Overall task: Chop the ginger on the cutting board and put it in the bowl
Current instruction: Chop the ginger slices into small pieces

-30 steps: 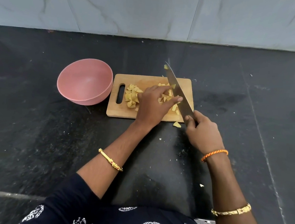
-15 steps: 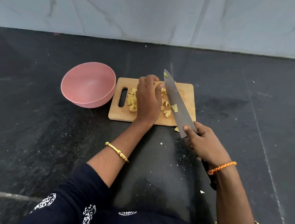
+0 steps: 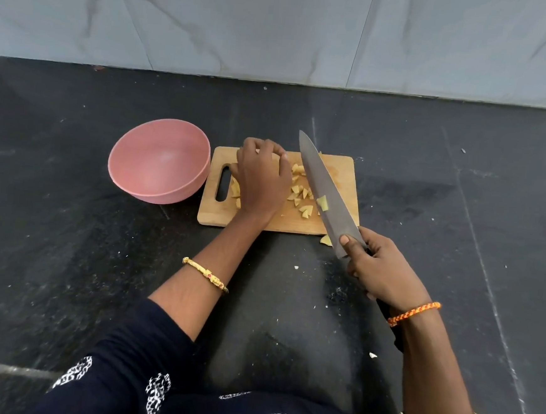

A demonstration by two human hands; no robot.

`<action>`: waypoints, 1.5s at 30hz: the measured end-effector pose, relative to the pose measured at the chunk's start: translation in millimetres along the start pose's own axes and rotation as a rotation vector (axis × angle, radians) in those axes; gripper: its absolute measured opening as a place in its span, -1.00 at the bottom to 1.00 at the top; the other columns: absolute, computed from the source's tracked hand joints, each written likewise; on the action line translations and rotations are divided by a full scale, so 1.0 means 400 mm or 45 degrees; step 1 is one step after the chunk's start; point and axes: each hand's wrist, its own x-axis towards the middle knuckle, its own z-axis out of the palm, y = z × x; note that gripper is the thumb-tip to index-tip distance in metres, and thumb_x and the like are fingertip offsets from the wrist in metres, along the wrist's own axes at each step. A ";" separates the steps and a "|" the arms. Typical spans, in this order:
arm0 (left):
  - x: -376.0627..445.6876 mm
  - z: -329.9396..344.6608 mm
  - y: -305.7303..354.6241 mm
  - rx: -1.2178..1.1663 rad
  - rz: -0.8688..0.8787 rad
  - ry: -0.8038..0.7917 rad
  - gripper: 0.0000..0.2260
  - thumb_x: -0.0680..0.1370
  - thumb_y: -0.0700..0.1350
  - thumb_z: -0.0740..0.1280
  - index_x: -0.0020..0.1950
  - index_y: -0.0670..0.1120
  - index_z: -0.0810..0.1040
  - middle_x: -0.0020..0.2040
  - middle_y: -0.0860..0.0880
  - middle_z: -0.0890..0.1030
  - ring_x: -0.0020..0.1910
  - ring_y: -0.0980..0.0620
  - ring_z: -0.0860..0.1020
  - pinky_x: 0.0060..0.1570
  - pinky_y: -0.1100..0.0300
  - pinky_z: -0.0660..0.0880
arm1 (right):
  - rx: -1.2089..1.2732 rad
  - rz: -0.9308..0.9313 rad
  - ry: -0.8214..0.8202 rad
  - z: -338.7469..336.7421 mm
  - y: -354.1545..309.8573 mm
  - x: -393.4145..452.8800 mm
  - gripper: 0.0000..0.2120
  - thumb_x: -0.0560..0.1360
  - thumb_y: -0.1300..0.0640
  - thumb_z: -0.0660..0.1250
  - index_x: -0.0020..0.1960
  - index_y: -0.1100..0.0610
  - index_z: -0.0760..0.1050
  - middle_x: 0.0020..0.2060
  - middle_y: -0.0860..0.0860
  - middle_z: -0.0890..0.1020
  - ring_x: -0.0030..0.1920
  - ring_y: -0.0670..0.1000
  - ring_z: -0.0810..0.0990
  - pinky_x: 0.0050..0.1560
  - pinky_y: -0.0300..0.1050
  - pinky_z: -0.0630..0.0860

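A wooden cutting board (image 3: 342, 179) lies on the black counter with several yellow ginger pieces (image 3: 300, 197) scattered on it. My left hand (image 3: 260, 179) is cupped, palm down, over the pieces on the board's left half, fingers curled at the far edge; whether it holds any I cannot tell. My right hand (image 3: 381, 271) grips the handle of a large knife (image 3: 323, 188), its blade raised and angled over the board's right side, one ginger bit stuck to it. The empty pink bowl (image 3: 157, 161) stands just left of the board.
One ginger piece (image 3: 325, 240) lies on the counter just in front of the board's near edge. Small crumbs dot the black counter (image 3: 461, 205). A grey marble wall (image 3: 279, 27) rises behind.
My left hand slid leftward across the board toward the handle slot, covering the ginger pile. The knife lifted off the board and drew back toward me, with a ginger bit stuck on the blade.
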 end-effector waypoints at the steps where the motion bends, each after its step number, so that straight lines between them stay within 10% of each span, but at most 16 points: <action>1: -0.016 -0.002 0.001 -0.009 0.014 -0.015 -0.86 0.53 -0.05 0.23 0.00 -0.06 0.54 0.05 -0.03 0.47 0.09 0.04 0.42 0.07 0.13 0.23 | 0.007 0.011 0.015 0.002 0.001 0.002 -0.77 0.62 0.04 0.15 0.12 0.14 0.48 -0.38 -0.02 0.46 -0.37 -0.06 0.42 -0.39 -0.17 0.34; 7: -0.114 -0.008 0.017 -0.007 0.312 -0.192 -0.48 0.42 0.31 0.23 0.15 -0.06 0.35 0.09 0.00 0.40 0.05 0.05 0.34 -0.03 0.17 0.19 | 0.246 0.059 -0.006 0.012 -0.008 0.011 -0.78 0.62 0.07 0.15 0.06 0.20 0.46 -0.45 0.02 0.40 -0.58 -0.09 0.33 -0.65 -0.27 0.29; 18: -0.075 -0.025 -0.010 0.276 0.184 -0.139 -0.81 0.55 -0.08 0.23 0.15 -0.05 0.47 0.15 -0.08 0.41 0.15 -0.03 0.36 0.07 0.12 0.17 | 0.423 0.133 0.004 -0.010 -0.005 0.012 -0.84 0.63 0.08 0.13 0.07 0.13 0.44 -0.45 0.03 0.36 -0.61 -0.10 0.26 -0.67 -0.29 0.26; 26: -0.147 -0.045 -0.008 0.005 0.834 -0.877 -0.69 0.43 0.11 0.41 0.05 -0.05 0.63 -0.12 0.03 0.58 -0.08 0.06 0.49 0.02 0.07 0.40 | 0.410 0.142 0.094 -0.015 -0.003 0.021 -0.81 0.63 0.07 0.13 0.07 0.16 0.45 -0.47 0.02 0.37 -0.60 -0.08 0.28 -0.66 -0.27 0.28; 31: -0.149 -0.056 0.002 0.309 1.058 -0.865 -0.72 0.57 0.04 0.25 0.19 -0.04 0.57 0.07 0.00 0.58 0.08 0.01 0.52 0.15 0.07 0.33 | 0.417 0.149 0.099 -0.012 -0.001 0.020 -0.81 0.63 0.07 0.14 0.03 0.17 0.45 -0.47 0.02 0.37 -0.59 -0.07 0.27 -0.65 -0.27 0.27; 36: -0.153 -0.051 0.029 0.499 1.193 -0.810 -0.82 0.55 -0.11 0.26 -0.08 -0.15 0.63 -0.16 -0.08 0.60 -0.16 -0.09 0.58 -0.07 0.06 0.40 | 0.417 0.156 0.091 -0.005 -0.004 0.019 -0.81 0.63 0.06 0.14 -0.02 0.15 0.44 -0.46 0.01 0.37 -0.61 -0.10 0.27 -0.67 -0.26 0.28; 40: -0.163 -0.046 0.035 0.394 1.114 -0.693 -0.89 0.41 -0.14 0.39 -0.30 -0.14 0.58 -0.36 -0.06 0.56 -0.40 -0.06 0.54 -0.31 0.15 0.42 | 0.417 0.152 0.093 -0.007 -0.005 0.012 -0.82 0.63 0.06 0.14 0.00 0.14 0.44 -0.45 0.02 0.37 -0.59 -0.08 0.28 -0.66 -0.27 0.28; 45: -0.114 -0.075 0.025 0.010 0.452 -0.399 -0.83 0.55 -0.09 0.30 0.02 -0.11 0.65 -0.11 -0.03 0.66 -0.22 0.08 0.56 -0.16 0.17 0.54 | 0.442 0.182 0.124 -0.019 0.008 0.005 -0.84 0.63 0.06 0.13 0.01 0.11 0.44 -0.43 0.03 0.38 -0.58 -0.08 0.28 -0.65 -0.27 0.30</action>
